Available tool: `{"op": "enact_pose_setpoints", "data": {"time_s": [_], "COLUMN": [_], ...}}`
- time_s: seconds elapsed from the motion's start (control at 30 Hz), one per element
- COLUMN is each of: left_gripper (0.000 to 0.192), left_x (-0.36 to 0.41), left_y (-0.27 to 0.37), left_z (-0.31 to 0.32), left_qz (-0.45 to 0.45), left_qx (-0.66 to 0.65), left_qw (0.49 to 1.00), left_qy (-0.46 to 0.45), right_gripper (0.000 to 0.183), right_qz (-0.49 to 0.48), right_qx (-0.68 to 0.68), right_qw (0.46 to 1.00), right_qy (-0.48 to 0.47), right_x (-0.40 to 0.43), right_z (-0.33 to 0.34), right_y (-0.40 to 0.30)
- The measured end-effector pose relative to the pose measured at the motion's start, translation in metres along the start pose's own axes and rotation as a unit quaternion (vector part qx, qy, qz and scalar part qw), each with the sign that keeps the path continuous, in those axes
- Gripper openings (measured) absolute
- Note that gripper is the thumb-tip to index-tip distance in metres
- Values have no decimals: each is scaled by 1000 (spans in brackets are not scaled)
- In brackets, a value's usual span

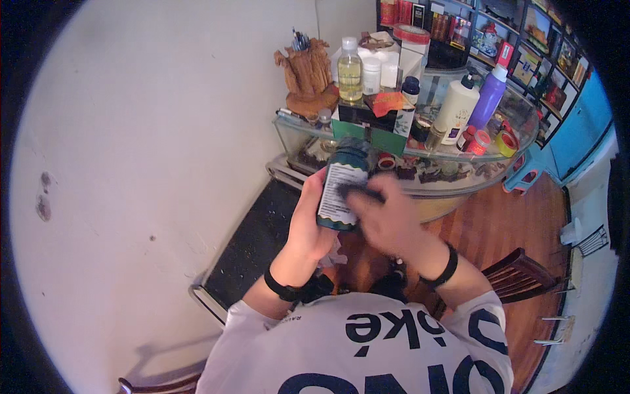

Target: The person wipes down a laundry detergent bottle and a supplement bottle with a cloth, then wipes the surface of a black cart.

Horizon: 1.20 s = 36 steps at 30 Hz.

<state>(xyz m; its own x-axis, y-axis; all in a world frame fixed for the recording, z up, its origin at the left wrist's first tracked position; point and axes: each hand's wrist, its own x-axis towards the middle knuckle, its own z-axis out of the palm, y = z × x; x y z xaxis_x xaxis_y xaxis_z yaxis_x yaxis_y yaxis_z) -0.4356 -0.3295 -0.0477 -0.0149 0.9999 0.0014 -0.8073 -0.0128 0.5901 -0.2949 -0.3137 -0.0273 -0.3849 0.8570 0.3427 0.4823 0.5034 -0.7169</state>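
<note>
My left hand (pixel 310 221) holds a dark green bottle (pixel 343 184) with a pale printed label, its neck pointing away from me. My right hand (pixel 389 212), blurred, is at the bottle's right side with a small dark object (pixel 364 193) between thumb and fingers, over the label; what the object is cannot be told. Beyond the bottle is a glass-topped display counter (pixel 443 189). On it stand a bottle of yellow liquid (pixel 350 71), a white jar (pixel 371 76), a cream pump bottle (pixel 459 111) and a purple bottle (pixel 488 96).
A carved wooden pen holder (pixel 307 71) stands at the counter's back left, beside the wall. Rolls of tape (pixel 506 143) and small jars lie on the right. A black-topped metal-framed bench (pixel 246 236) is at the left, a slatted wooden chair (pixel 524 278) at the right.
</note>
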Motion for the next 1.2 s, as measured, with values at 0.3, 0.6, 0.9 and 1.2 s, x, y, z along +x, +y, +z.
{"op": "enact_pose_setpoints", "data": {"time_s": [0.3,0.6,0.9,1.2], "left_gripper": [43,52,48,47], "left_x": [-9,-20,-8,-4], "left_y": [11,16,15,20], "left_z": [-8,-4,-17,-17], "left_qz": [23,35,-8,-23], "left_qx": [55,280,89,78], "left_qw": [996,957,994,994], "left_qy": [-59,-62,-60,-71], "right_gripper": [26,35,31,38], "right_qz": [-274,-72,-289,-354], "right_qx": [-85,-1,-86,-37], "right_qw": [948,997,950,933], "right_qy": [138,-10,76,-56], "right_x": [6,2,9,-4], "right_z": [-7,9,6,17], "right_y": [19,9,27,21]}}
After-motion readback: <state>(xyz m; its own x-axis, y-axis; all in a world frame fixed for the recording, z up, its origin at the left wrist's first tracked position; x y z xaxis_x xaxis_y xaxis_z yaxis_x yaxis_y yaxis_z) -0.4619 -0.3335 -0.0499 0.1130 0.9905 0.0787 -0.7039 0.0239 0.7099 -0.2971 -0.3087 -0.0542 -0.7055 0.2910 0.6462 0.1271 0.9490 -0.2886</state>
